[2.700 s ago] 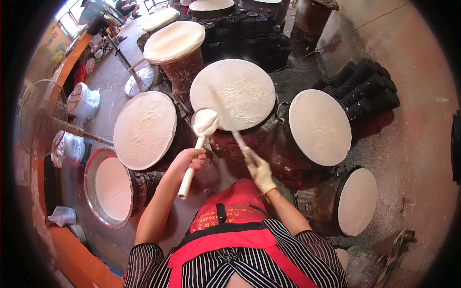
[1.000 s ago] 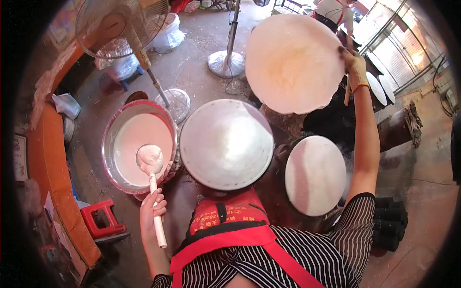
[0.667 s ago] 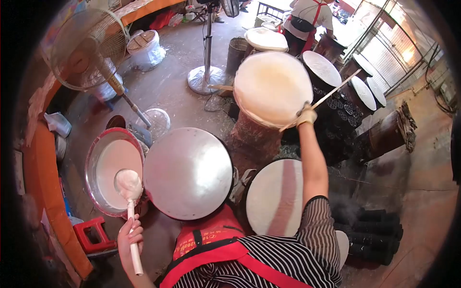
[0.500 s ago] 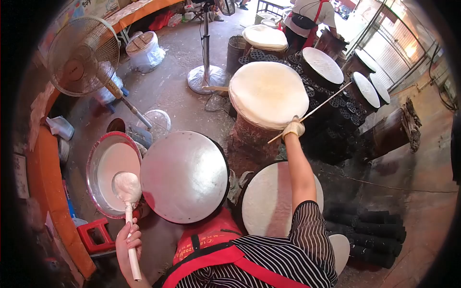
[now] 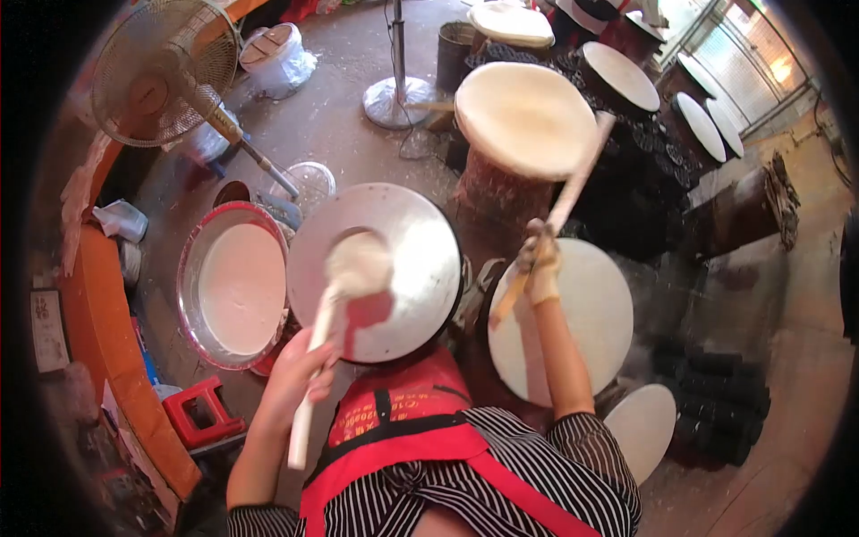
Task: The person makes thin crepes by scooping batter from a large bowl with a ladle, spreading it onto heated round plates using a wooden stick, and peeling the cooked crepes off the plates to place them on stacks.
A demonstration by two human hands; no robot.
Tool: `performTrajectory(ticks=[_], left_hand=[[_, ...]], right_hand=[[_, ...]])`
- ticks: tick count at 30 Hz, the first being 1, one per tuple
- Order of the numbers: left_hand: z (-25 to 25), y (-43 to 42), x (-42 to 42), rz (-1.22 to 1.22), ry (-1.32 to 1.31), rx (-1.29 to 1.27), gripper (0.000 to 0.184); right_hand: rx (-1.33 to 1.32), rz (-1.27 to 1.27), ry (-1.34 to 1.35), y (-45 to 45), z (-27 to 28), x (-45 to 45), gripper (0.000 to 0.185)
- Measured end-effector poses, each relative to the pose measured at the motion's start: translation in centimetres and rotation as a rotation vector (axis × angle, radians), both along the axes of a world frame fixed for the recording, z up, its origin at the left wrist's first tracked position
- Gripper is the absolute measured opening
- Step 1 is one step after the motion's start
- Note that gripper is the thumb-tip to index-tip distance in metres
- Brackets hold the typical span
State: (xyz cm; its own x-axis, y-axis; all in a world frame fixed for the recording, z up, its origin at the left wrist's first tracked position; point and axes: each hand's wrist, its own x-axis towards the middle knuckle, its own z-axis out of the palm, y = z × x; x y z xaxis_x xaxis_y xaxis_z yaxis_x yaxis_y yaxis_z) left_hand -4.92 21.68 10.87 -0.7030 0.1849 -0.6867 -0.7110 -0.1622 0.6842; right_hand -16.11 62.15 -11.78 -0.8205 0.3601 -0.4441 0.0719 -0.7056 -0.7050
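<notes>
My left hand (image 5: 302,371) is closed round the pale handle of a ladle (image 5: 360,265). The batter-coated bowl of that ladle, blurred, is over a bare round metal griddle (image 5: 425,242). To its left stands a red-rimmed basin (image 5: 190,309) of pale batter (image 5: 240,291). My right hand (image 5: 542,268), in a light glove with dark fingertips, grips a long flat wooden stick (image 5: 582,170), which slants up to the right. Beneath this hand is a second round griddle covered by a pale sheet (image 5: 595,309). Beyond it, a stack of thin round pancakes (image 5: 523,116) rests on a stand.
A standing fan (image 5: 165,76) leans at the left above an orange-edged counter (image 5: 107,340). A red stool (image 5: 201,413) sits near my left elbow. More round griddles (image 5: 619,76) line the back right. Dark cylinders (image 5: 716,394) lie at the lower right.
My left hand has carried the ladle from the basin to the right, over the bare griddle. My right hand has drawn back from the pancake stack, and its stick now points more steeply upward.
</notes>
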Motion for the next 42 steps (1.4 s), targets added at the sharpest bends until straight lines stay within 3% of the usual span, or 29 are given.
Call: performTrajectory(ticks=[2, 4, 6, 8, 10, 12, 14, 18, 20, 22, 23, 25, 26, 30, 32, 33, 35, 39, 40, 42], left_hand=[[-3.7, -0.1, -3.5, -0.29, 0.058, -0.04, 0.021], [-11.3, -0.5, -6.7, -0.458, 0.193, -0.137, 0.022], [-20.5, -0.3, -9.2, -0.441, 1.022, -0.542, 0.021], [-20.2, -0.5, -10.4, -0.469, 1.008, -0.642, 0.02], [-19.2, -0.9, -11.3, -0.483, 0.998, -0.744, 0.019], [-18.0, -1.8, -10.8, -0.329, 1.243, -0.815, 0.018], [-16.5, -3.9, -11.0, -0.35, 1.298, -0.833, 0.017], [-13.8, -9.1, -11.5, -0.255, 1.405, -0.819, 0.014], [-12.6, -11.7, -11.4, -0.291, 1.329, -0.745, 0.017], [-13.2, -15.0, -10.6, -0.186, 1.355, -0.636, 0.019], [-13.6, -16.9, -9.9, -0.167, 1.176, -0.554, 0.017], [-14.6, -20.6, -8.0, -0.118, 0.893, -0.37, 0.016], [-15.2, -22.5, -6.5, -0.086, 0.786, -0.269, 0.017], [-16.1, -29.6, 1.3, 0.138, 0.237, 0.169, 0.011], [-21.0, -32.9, 3.8, 0.224, 0.135, 0.289, 0.01], [-20.5, -33.7, 5.0, 0.27, 0.017, 0.422, 0.012], [-20.4, -34.7, 6.9, 0.426, -0.27, 0.727, 0.015], [-22.5, -35.6, 10.0, 0.413, -0.366, 0.668, 0.018], [-23.0, -35.9, 10.4, 0.423, -0.369, 0.681, 0.018], [-23.6, -36.3, 10.8, 0.399, -0.519, 0.663, 0.02]], right_hand=[[-0.142, 0.267, -0.038, -4.0, -2.7, 6.6, 0.048], [0.079, 0.214, -0.211, -11.6, 0.7, 12.6, 0.042], [0.619, 0.121, -0.08, -17.1, -2.3, 18.3, 0.04], [1.68, -0.05, -0.046, -22.3, -1.5, 21.6, 0.049], [1.645, -0.013, -0.25, -27.3, 0.0, 25.2, 0.049], [1.68, -0.011, -0.328, -30.1, -0.8, 27.6, 0.044], [1.745, 0.197, -0.539, -32.4, -2.0, 28.8, 0.043], [1.605, 0.173, -0.725, -35.1, -0.8, 25.0, 0.045], [1.508, 0.099, -0.597, -34.7, -2.0, 21.3, 0.046], [1.554, -0.247, -0.004, -33.3, -10.6, 16.8, 0.045], [1.559, -0.25, -0.002, -34.3, -6.7, 16.8, 0.045], [0.362, 0.015, -0.218, -36.6, 1.0, 18.1, 0.039], [0.283, -0.102, -0.207, -37.6, 1.7, 18.8, 0.036], [0.371, -0.357, -0.208, -43.4, -2.4, 22.2, 0.035], [0.349, -0.316, -0.2, -45.8, -2.2, 20.3, 0.035], [0.251, -0.302, -0.181, -46.2, -2.0, 18.8, 0.035], [0.307, -0.2, -0.224, -46.0, -0.7, 15.1, 0.036], [0.304, 0.145, -0.108, -42.0, -1.2, 13.0, 0.044], [0.184, 0.221, -0.115, -41.2, 1.1, 14.5, 0.045], [0.166, 0.193, -0.149, -40.3, 1.9, 17.6, 0.041]])
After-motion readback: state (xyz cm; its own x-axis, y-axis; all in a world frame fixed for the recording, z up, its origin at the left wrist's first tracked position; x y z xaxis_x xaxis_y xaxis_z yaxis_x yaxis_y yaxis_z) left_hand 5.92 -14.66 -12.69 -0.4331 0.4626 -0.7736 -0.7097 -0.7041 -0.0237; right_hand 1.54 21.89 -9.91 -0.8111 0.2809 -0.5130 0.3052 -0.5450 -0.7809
